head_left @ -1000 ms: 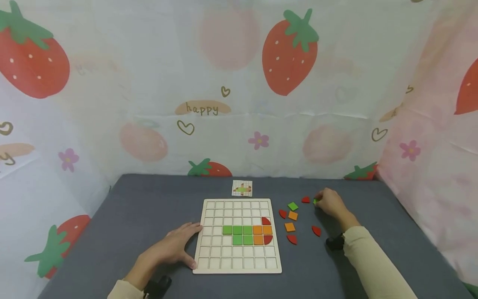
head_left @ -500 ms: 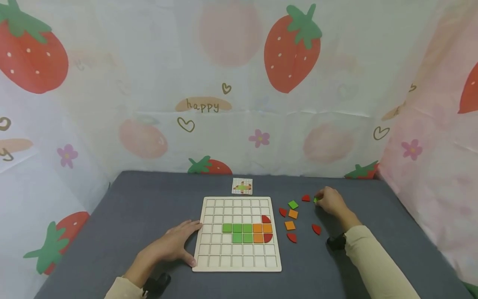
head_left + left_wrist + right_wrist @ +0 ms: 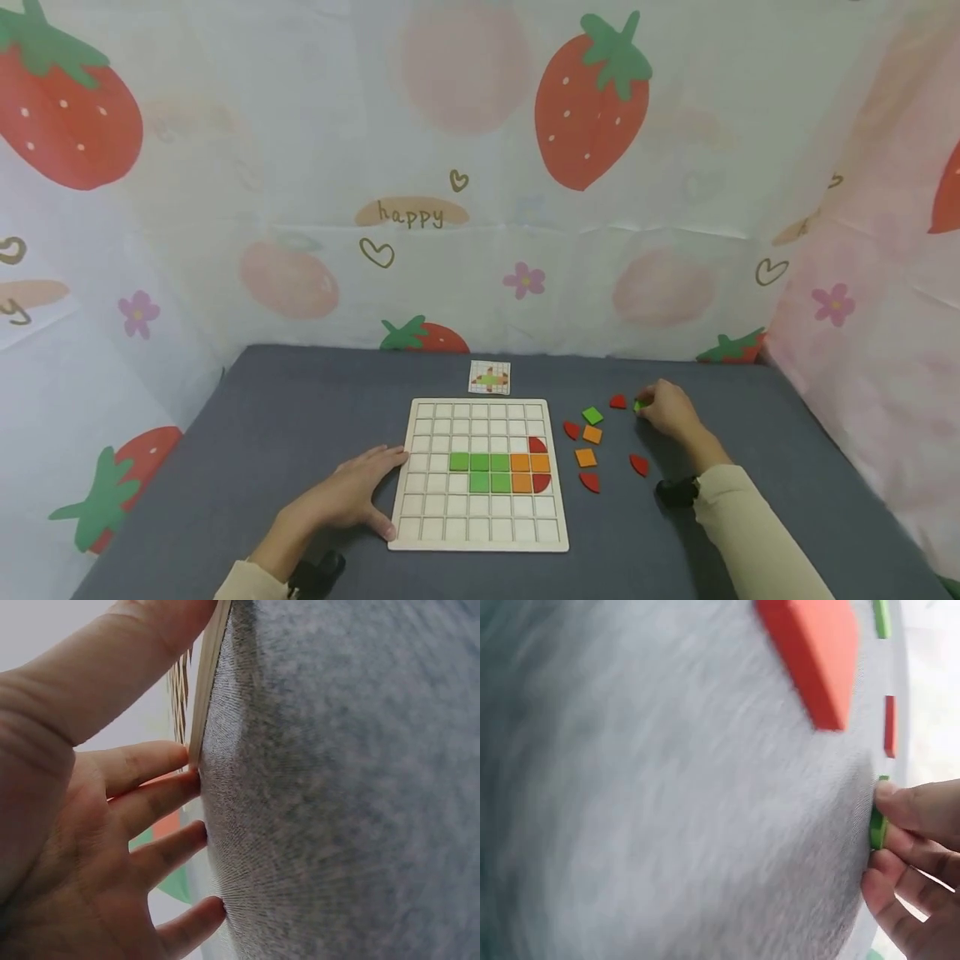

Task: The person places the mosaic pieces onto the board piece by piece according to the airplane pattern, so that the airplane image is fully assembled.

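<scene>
A wooden grid board point(image 3: 480, 533) lies on the grey table, holding a few green, orange and red tiles in its middle rows. My left hand point(image 3: 352, 496) lies flat beside the board's left edge point(image 3: 206, 690), fingers straight and touching it. My right hand point(image 3: 667, 410) is at the far right of the loose tiles and pinches a small green tile point(image 3: 638, 406) point(image 3: 878, 825) between thumb and fingers, the tile still down on the cloth. Close by lie a red tile point(image 3: 617, 402), a green square point(image 3: 592, 415) and orange squares point(image 3: 586, 457).
A small pattern card point(image 3: 489, 377) sits behind the board. More red tiles point(image 3: 638, 464) lie scattered right of the board. Strawberry-print cloth walls point(image 3: 480, 208) close in the table at the back and both sides. The grey cloth point(image 3: 300, 400) covers the whole tabletop.
Both hands stay where they were; only the head view shifts slightly. The right hand keeps its pinch on the green tile.
</scene>
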`<control>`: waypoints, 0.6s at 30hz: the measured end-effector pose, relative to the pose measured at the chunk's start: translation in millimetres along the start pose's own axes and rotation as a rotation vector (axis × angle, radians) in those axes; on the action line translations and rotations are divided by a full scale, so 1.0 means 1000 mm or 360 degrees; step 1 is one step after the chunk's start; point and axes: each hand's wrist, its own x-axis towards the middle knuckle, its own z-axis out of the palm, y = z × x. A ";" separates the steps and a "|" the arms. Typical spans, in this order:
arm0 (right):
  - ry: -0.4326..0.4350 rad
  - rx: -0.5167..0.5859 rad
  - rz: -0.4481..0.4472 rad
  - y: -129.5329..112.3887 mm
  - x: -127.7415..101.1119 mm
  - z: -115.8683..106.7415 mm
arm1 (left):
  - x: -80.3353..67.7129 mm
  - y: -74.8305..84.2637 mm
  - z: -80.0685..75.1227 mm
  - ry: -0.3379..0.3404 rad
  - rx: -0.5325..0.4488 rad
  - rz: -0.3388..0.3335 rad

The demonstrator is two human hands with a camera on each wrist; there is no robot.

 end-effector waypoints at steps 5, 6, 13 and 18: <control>-0.0034 0.0013 -0.0004 -0.003 -0.002 -0.001 | -0.001 0.001 -0.001 0.0001 0.0008 0.0003; -0.0039 0.0013 -0.0009 -0.003 -0.002 -0.001 | -0.001 0.001 -0.001 0.0001 0.0002 -0.0004; -0.0010 0.0060 -0.0028 -0.002 -0.009 0.001 | 0.000 0.001 0.002 -0.0030 -0.0027 -0.0020; 0.0030 0.0111 -0.0088 -0.012 -0.014 -0.001 | -0.002 -0.001 -0.001 -0.0017 -0.0030 -0.0007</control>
